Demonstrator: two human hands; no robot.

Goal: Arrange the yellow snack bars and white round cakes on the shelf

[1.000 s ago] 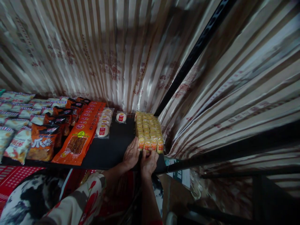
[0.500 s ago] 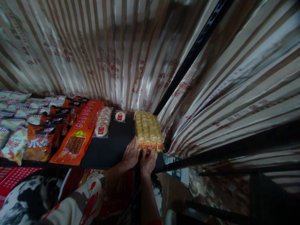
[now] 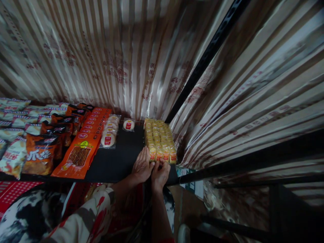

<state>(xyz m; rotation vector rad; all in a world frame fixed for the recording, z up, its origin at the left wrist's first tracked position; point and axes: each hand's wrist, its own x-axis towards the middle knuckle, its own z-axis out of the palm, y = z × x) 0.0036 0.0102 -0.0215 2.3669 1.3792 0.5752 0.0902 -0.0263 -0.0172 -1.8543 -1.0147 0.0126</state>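
A block of small yellow wrapped snack packets point(image 3: 160, 135) stands in tight rows near the right end of the black shelf. Red labels show along its front row. My left hand point(image 3: 142, 165) lies against the block's front left corner, its fingers stretched out and close together. My right hand point(image 3: 160, 173) is at the front edge, touching the front row with bent, closed fingers. Whatever those fingertips may hold is hidden. Left of the block, a single round white packaged cracker point(image 3: 129, 125) lies near the back edge, beside a row of similar white packages point(image 3: 109, 139).
Orange snack-stick bags point(image 3: 77, 157), darker orange snack bags point(image 3: 39, 153) and white snack bags point(image 3: 14, 157) fill the left of the black shelf point(image 3: 106, 168). Striped curtain point(image 3: 136, 67) hangs behind. A black metal post point(image 3: 199, 74) rises behind the block. A red basket point(image 3: 15, 194) sits below.
My left hand's thumb has moved slightly toward my right hand. Both hands stay at the yellow packets. The view has shifted a little.
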